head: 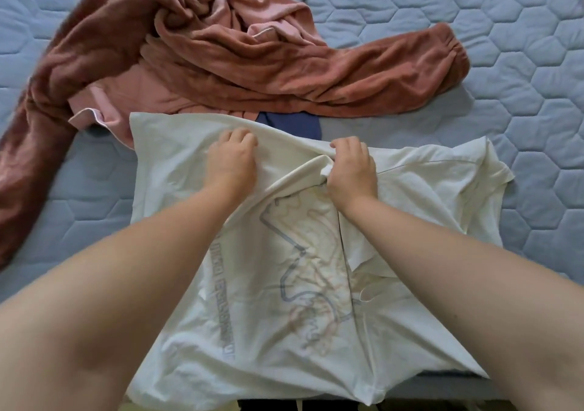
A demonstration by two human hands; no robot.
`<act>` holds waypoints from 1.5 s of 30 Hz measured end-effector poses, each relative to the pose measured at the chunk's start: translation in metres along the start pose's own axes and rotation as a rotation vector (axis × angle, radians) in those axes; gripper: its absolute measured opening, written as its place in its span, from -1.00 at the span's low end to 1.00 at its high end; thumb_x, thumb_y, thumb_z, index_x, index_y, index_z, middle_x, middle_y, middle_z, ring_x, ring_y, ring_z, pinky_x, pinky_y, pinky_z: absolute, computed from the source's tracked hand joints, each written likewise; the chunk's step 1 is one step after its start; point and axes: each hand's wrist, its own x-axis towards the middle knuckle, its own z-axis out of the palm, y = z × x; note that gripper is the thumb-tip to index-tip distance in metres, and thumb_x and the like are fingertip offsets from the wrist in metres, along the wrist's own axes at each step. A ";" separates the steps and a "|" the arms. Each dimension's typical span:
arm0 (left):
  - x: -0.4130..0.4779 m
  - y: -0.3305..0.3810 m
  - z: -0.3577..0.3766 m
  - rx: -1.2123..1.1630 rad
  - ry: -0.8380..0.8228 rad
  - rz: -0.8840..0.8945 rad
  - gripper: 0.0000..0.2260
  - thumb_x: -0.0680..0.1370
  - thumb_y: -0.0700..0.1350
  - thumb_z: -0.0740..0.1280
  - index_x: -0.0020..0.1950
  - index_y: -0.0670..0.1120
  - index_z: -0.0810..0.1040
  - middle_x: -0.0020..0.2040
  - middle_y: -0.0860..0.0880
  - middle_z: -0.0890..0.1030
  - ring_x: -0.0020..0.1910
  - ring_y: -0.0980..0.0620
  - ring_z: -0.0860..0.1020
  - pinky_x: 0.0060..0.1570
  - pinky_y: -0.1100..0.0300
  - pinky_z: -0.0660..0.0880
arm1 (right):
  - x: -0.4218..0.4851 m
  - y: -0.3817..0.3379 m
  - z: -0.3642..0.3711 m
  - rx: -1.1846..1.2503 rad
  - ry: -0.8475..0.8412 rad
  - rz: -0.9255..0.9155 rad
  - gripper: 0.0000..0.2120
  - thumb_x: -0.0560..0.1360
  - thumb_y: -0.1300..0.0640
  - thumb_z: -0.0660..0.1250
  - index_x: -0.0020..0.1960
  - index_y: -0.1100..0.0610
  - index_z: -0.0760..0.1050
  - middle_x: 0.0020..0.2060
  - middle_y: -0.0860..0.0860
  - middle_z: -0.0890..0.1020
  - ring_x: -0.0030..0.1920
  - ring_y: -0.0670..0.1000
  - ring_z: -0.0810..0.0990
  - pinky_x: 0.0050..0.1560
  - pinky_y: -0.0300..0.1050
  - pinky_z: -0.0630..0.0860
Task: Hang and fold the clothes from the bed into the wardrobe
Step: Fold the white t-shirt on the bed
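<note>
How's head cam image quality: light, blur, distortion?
Head view: soft even light, no glare. Head view: wide-angle stretch swells the forearms at the bottom corners and bends the quilt stitching. Head view: the brown garment smears at the left edge; the T-shirt print is too faint to read.

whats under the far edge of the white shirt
A navy cloth pokes out from under the shirt, and a pink garment meets its left corner. How far either runs underneath is covered; the rust fleece hides their far parts.

left grip [232,161] curled, right grip [351,170] pinching
</note>
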 end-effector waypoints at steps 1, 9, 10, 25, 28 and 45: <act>0.011 0.000 0.001 0.035 -0.074 -0.030 -0.74 0.47 -0.27 0.20 0.13 -0.23 0.50 0.11 -0.22 0.51 0.11 -0.24 0.44 -0.05 -0.07 0.44 | 0.009 0.002 0.002 -0.067 -0.032 0.045 -0.71 0.50 0.24 0.21 0.21 0.17 0.44 0.16 0.13 0.45 0.16 0.17 0.41 0.10 0.00 0.34; 0.045 0.000 -0.001 0.156 -0.214 -0.118 -0.76 0.52 -0.29 0.18 0.15 -0.22 0.51 0.16 -0.24 0.54 0.14 -0.30 0.50 0.03 -0.01 0.42 | 0.043 0.015 -0.006 -0.237 -0.077 0.118 -0.79 0.51 0.22 0.17 0.02 0.18 0.57 -0.01 0.18 0.63 0.03 0.24 0.55 -0.10 -0.08 0.33; 0.045 0.000 -0.005 0.129 -0.194 -0.152 -0.78 0.51 -0.29 0.19 0.13 -0.21 0.50 0.14 -0.24 0.54 0.12 -0.30 0.51 -0.02 -0.01 0.41 | 0.047 0.013 -0.010 -0.191 -0.043 0.147 -0.78 0.52 0.21 0.17 0.02 0.18 0.58 -0.01 0.19 0.63 0.02 0.25 0.55 -0.13 -0.09 0.33; -0.059 0.048 0.034 0.102 -0.363 0.431 -0.47 0.51 -0.09 0.24 0.48 -0.13 0.27 0.52 -0.18 0.19 0.50 -0.16 0.14 0.43 -0.08 0.09 | -0.031 0.028 -0.003 -0.072 -0.059 0.111 -0.57 0.43 0.00 0.36 0.22 0.17 0.42 0.11 0.13 0.48 0.17 0.17 0.42 0.18 0.03 0.34; -0.074 0.066 0.040 0.168 -0.486 0.392 -0.34 0.50 -0.02 0.33 0.52 -0.12 0.13 0.56 -0.11 0.02 0.54 -0.11 -0.07 0.47 -0.05 -0.05 | -0.052 0.050 -0.005 -0.202 -0.137 0.276 -0.50 0.40 -0.04 0.36 0.25 0.14 0.34 0.19 0.10 0.42 0.24 0.14 0.37 0.24 0.03 0.29; -0.081 0.090 0.042 -0.055 -0.463 0.128 -0.66 0.53 -0.21 0.19 0.30 -0.13 0.47 0.33 -0.09 0.41 0.31 -0.11 0.35 0.17 0.07 0.36 | -0.110 0.080 -0.003 0.002 -0.390 -0.172 -0.93 0.41 0.24 0.29 -0.21 0.21 0.54 -0.19 0.14 0.55 -0.12 0.21 0.52 -0.20 0.05 0.47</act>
